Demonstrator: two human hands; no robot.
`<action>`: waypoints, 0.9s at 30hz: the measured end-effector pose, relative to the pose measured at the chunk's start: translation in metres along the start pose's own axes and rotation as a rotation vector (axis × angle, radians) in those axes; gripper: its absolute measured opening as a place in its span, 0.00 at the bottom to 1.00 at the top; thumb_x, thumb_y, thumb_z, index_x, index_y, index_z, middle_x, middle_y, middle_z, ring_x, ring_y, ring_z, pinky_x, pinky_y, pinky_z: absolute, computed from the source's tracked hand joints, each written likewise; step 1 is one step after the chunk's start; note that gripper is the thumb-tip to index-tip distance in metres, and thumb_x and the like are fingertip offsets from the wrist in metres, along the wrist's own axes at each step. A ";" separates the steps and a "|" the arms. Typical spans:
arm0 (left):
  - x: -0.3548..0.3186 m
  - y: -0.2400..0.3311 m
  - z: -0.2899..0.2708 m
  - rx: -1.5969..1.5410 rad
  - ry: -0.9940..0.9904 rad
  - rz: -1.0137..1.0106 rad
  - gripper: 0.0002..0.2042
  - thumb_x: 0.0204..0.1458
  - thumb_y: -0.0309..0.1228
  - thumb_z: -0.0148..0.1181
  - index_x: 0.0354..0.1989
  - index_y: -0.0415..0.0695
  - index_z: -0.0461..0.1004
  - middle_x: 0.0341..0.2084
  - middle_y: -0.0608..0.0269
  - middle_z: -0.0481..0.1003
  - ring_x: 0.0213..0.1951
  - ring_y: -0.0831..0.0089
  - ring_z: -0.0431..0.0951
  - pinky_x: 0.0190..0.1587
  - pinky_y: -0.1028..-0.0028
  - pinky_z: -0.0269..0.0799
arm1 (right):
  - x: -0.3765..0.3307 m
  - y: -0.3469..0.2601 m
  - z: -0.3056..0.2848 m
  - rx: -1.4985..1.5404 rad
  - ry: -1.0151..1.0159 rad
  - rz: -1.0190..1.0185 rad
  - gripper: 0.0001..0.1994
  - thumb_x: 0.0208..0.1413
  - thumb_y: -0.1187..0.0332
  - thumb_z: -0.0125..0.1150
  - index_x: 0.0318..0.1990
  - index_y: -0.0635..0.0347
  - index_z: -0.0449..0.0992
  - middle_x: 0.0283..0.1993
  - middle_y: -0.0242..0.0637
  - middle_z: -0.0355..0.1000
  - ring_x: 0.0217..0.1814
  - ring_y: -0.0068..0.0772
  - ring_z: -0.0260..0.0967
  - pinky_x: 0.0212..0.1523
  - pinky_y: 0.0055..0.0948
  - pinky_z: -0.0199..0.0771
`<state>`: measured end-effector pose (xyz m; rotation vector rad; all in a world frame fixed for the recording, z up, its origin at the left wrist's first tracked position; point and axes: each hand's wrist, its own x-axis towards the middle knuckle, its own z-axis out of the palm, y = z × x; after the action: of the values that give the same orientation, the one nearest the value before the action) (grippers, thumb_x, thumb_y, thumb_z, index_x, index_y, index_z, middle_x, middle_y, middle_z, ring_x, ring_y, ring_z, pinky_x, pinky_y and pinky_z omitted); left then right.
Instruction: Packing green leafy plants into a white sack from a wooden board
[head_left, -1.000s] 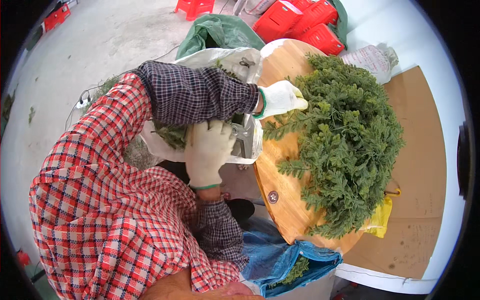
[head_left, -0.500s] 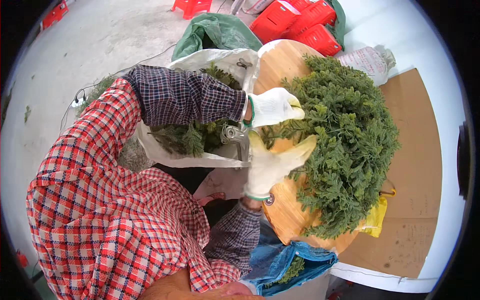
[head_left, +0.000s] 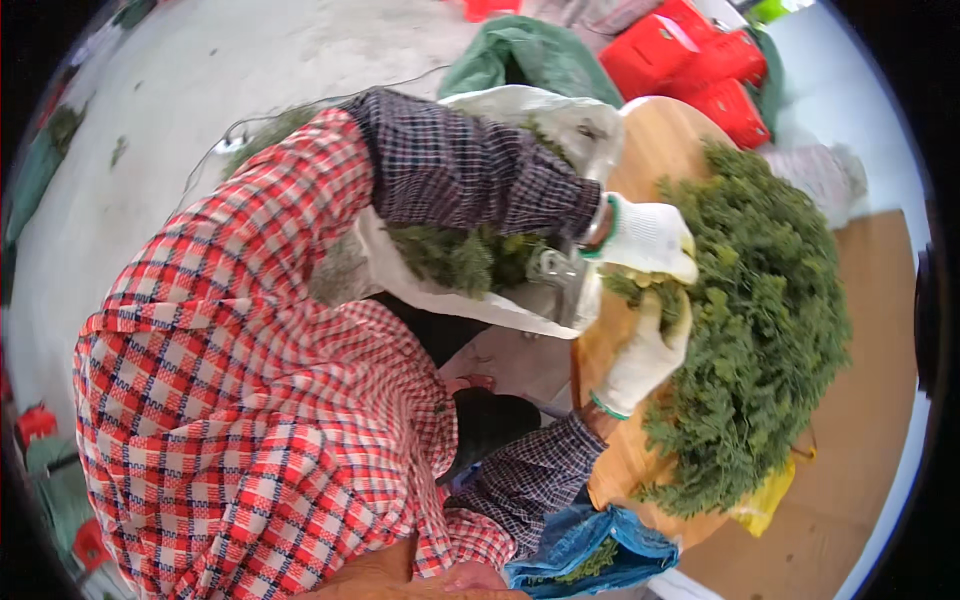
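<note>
Round wooden table (head_left: 672,142): bare wood along its left edge and at the upper end, so some room there; right side taken up by a green foliage mound (head_left: 765,340), which reaches the far edge; white bag (head_left: 500,308) crowds the table's left rim; blue bag (head_left: 570,530) sits at the lower edge.

Count: two gloved hands, one mound, one white bag, one blue bag, one green bag (head_left: 545,60), one yellow bag (head_left: 765,505); at least three red baskets (head_left: 648,52), top right.

Left hand (head_left: 645,240): fingers curled together over a green sprig (head_left: 668,298), just left of the mound; right hand (head_left: 645,355), just below: thumb and fingers bent round the same greenery; sprig lies between the hands, above bare wood.

Sprig mostly hidden by gloves; left fingertips partly turned away; left sleeve (head_left: 480,170) covers part of the white bag's foliage; metal piece (head_left: 556,275) at that bag's side, kind unclear; red stool (head_left: 490,8) cut off at top; mound blurred.
</note>
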<state>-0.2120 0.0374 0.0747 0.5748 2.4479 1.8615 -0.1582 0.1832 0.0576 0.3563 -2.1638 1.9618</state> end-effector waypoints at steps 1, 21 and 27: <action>0.000 0.004 -0.004 0.029 -0.027 -0.027 0.16 0.51 0.41 0.53 0.30 0.38 0.76 0.16 0.60 0.75 0.17 0.73 0.74 0.21 0.73 0.71 | 0.002 0.002 -0.001 -0.029 0.014 0.008 0.15 0.55 0.76 0.55 0.51 0.68 0.71 0.46 0.39 0.72 0.46 0.28 0.68 0.50 0.26 0.68; -0.022 -0.014 -0.152 0.704 0.620 0.513 0.15 0.50 0.44 0.57 0.36 0.45 0.79 0.22 0.59 0.75 0.25 0.74 0.76 0.30 0.70 0.71 | -0.149 -0.044 -0.042 -0.118 -0.404 0.307 0.10 0.54 0.65 0.57 0.38 0.61 0.76 0.33 0.37 0.75 0.32 0.30 0.72 0.34 0.25 0.71; -0.078 0.016 -0.179 0.295 0.923 0.099 0.14 0.56 0.38 0.56 0.32 0.38 0.77 0.20 0.66 0.75 0.25 0.80 0.72 0.28 0.75 0.67 | -0.090 -0.082 -0.008 -0.018 0.064 0.271 0.19 0.59 0.60 0.51 0.51 0.64 0.68 0.30 0.33 0.68 0.23 0.19 0.64 0.17 0.18 0.63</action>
<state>-0.1754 -0.1483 0.1258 -0.2735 3.3147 2.1392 -0.0480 0.1882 0.1084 -0.0047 -2.2880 2.0540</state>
